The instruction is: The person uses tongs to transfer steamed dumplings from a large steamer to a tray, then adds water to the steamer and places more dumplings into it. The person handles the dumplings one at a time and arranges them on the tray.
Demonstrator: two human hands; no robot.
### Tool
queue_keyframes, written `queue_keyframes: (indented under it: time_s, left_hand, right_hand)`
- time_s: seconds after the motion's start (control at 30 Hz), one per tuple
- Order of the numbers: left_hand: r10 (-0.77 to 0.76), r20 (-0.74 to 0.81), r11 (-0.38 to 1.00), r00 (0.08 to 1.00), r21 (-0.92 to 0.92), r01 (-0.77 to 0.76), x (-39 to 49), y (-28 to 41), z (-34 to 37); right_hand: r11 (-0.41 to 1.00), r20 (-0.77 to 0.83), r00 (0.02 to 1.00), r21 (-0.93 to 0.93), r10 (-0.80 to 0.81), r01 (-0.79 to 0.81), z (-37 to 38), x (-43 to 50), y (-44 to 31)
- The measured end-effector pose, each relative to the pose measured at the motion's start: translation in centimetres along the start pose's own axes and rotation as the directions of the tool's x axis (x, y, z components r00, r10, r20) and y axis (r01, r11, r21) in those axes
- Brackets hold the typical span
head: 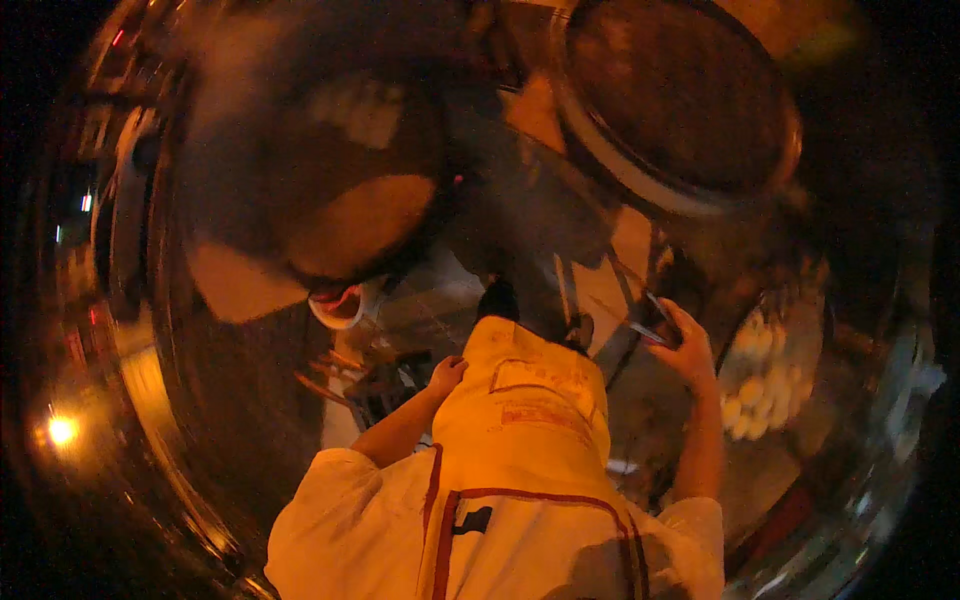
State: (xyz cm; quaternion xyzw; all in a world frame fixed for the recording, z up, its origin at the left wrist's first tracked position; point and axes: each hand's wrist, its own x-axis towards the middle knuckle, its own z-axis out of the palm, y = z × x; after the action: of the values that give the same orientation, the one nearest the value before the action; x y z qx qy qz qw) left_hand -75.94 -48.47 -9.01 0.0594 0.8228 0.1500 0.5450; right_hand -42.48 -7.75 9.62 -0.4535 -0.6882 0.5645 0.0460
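My right hand [686, 346] is closed around the handles of metal tongs [646, 331], whose two arms point up and left and stand apart at the tips. Nothing shows clearly between those tips. My left hand [449, 375] is curled at the left edge of a light apron [517, 420] with dark red trim and printing. Whether it grips the cloth is hard to see. Beyond the tongs is a large round pan or griddle [675, 97] with a dark surface and a pale rim.
Several pale round items, possibly eggs or dough balls [757, 390], are heaped at the right. A big dark round vessel [300, 150] fills the upper left. Below it is a small white bucket [341, 311] with something red inside. A bright lamp [62, 430] glows far left.
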Motion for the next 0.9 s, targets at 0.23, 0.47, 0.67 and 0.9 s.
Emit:
queue_keyframes:
  time_s: [0.23,0.47,0.67,0.9]
  left_hand:
    - [0.053,-0.106,0.991,0.993,-0.113,-0.065,1.4,-5.8,-3.2]
    - [0.11,-0.171,0.987,0.979,-0.098,-0.128,1.9,-12.6,-2.7]
    - [0.206,-0.235,0.947,0.95,-0.195,-0.254,3.5,-15.3,-0.5]
    - [0.059,-0.154,0.935,0.986,-0.337,-0.108,3.7,-12.7,-2.5]
  right_hand:
    - [0.503,0.458,0.684,-0.465,-0.568,0.729,15.0,31.9,-17.9]
    - [0.2,0.698,0.614,-0.585,-0.369,0.786,23.7,54.3,-30.2]
    - [0.293,0.776,0.572,-0.5,-0.266,0.815,28.3,61.0,-34.3]
    - [0.444,0.764,0.644,-0.564,-0.039,0.697,29.8,63.3,-34.8]
